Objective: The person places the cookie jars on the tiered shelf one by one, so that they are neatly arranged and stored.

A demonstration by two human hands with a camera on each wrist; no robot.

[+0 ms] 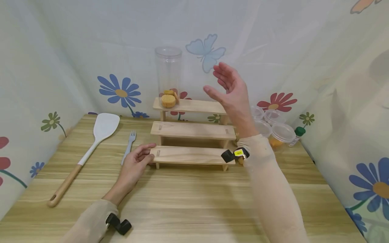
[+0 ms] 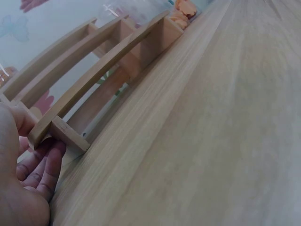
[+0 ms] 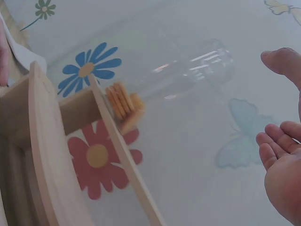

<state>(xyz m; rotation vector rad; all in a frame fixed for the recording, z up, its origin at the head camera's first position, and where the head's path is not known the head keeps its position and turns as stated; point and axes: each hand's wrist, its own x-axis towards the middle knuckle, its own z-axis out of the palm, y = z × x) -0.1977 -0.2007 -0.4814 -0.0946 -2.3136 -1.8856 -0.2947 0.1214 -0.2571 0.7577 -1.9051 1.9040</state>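
A three-tier wooden step rack stands on the table. My left hand grips the left end of its lowest step; in the left wrist view, fingers curl beneath the board. My right hand is raised in the air near the right end of the top step, thumb apart from the bent fingers, holding nothing. A tall clear jar stands at the left end of the top step, with several round biscuits at its bottom. The right wrist view shows the jar apart from my right hand.
Left of the rack lie a light-blue fork and a white spatula with a wooden handle. Several clear lidded jars stand right of the rack, partly behind my right forearm, beside a green-capped bottle. A flowered curtain surrounds the table.
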